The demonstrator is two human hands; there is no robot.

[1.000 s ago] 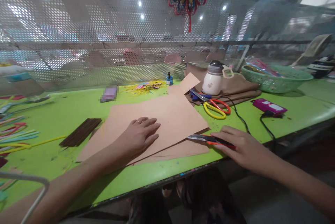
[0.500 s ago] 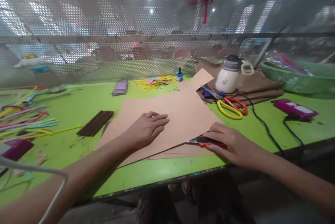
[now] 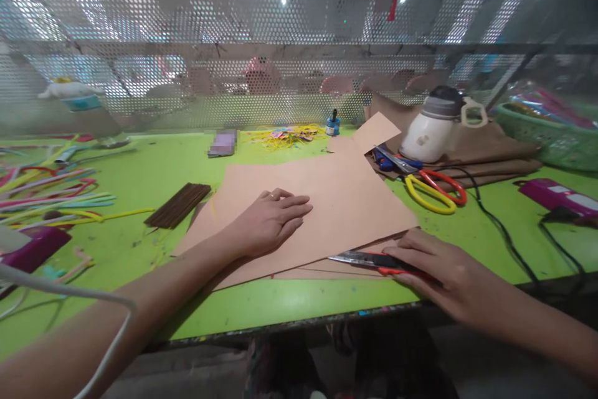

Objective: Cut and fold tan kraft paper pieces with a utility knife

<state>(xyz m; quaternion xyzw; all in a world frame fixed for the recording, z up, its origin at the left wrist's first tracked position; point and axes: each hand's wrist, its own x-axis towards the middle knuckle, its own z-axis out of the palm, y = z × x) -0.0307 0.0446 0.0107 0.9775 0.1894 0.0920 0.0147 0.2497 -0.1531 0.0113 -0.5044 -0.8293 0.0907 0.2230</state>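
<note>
A large tan sheet (image 3: 346,200) lies on the green table (image 3: 261,302). Flat on its middle rests my left hand (image 3: 271,221), fingers spread and holding nothing. My right hand (image 3: 434,262) is closed round a red-handled cutter (image 3: 369,260) at the sheet's front right edge. The cutter's metal tip reaches left, at the sheet's front edge; whether it touches the sheet is hard to tell. Another tan piece shows beneath the cutter. Most of the handle is hidden by my right fingers.
Behind stand a white bottle (image 3: 427,134), yellow-and-red scissors (image 3: 430,198), folded brown material (image 3: 504,144) and a small blue bottle (image 3: 332,125). Brown strips (image 3: 177,206) and colourful stems (image 3: 70,200) lie left. A green basket (image 3: 555,137) and a purple device (image 3: 555,195) are at right.
My right hand has moved right relative to the sheet, and more of the cutter shows. My left hand stays on the sheet. The whole view has shifted a little.
</note>
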